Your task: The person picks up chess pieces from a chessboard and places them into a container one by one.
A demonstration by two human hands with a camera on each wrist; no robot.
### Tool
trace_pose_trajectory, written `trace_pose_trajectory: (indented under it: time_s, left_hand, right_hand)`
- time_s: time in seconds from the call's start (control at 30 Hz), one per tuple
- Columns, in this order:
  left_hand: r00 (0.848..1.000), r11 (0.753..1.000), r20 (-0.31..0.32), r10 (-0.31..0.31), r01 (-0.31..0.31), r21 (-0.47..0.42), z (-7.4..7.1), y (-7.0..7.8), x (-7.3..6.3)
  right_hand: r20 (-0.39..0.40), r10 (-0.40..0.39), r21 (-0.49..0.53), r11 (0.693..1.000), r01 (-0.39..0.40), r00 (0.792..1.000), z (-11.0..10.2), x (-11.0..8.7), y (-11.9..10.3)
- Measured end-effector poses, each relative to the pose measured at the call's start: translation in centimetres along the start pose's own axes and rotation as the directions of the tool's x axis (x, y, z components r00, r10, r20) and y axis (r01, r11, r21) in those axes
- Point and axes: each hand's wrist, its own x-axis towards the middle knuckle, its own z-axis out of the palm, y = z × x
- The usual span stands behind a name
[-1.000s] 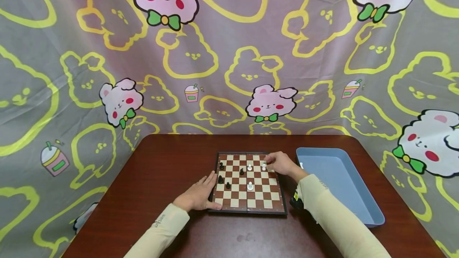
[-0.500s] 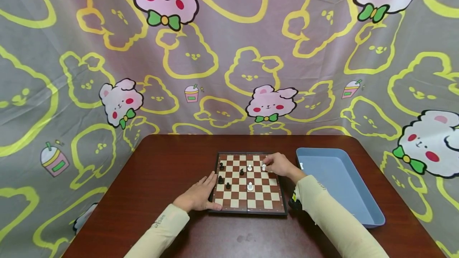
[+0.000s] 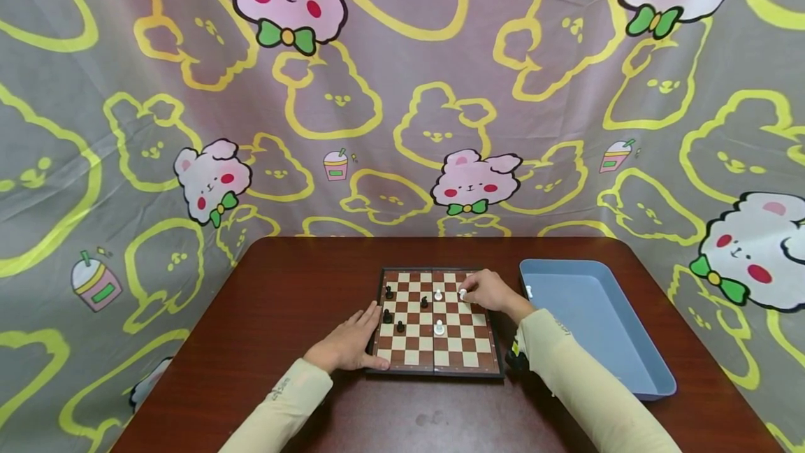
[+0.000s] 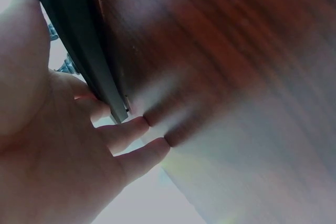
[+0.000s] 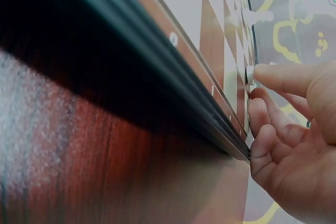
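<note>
While the left hand [image 3: 342, 345] lies spread against the chessboard [image 3: 411, 357] beside it, the right hand [image 3: 492, 291] pinches a white piece [image 3: 462, 294] — I'd keep that light, tbh.

Board [image 3: 465, 342]: red-brn/cream checks, blk rim [image 3: 434, 372]. White pieces [image 3: 439, 328] on right half, blk pieces [image 3: 388, 316] on left. Tray [image 3: 581, 313], right: plain grey-blue. Table [image 3: 295, 285]: dk reddish-brn, streaky grain. Sleeves [image 3: 585, 376]: pale cream. Curtain [image 3: 371, 173], far: greyish w/ yel. outlines, white rabbits [image 3: 474, 177], grn bows [image 3: 467, 208].
</note>
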Motion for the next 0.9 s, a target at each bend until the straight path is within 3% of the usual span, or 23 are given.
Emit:
trace_pose_trajectory:
  time_s: [0.5,0.7,0.9]
  left_hand:
    - [1.0,1.0,0.0,-0.009,0.009,-0.006,0.0,0.0,0.1]
    - [1.0,1.0,0.001,-0.009,0.009,-0.007,0.0,0.1,0.0]
    - [1.0,1.0,0.003,-0.004,0.004,0.004,-0.1,0.0,0.0]
  right_hand:
    - [-0.02,0.023,0.005,1.0,-0.023,1.0,0.0,-0.2,0.0]
    - [-0.008,0.039,0.053,0.998,-0.038,0.999,-0.4,-0.5,-0.1]
    - [-0.002,0.011,0.066,0.998,-0.011,1.0,-1.2,-0.7,-0.5]
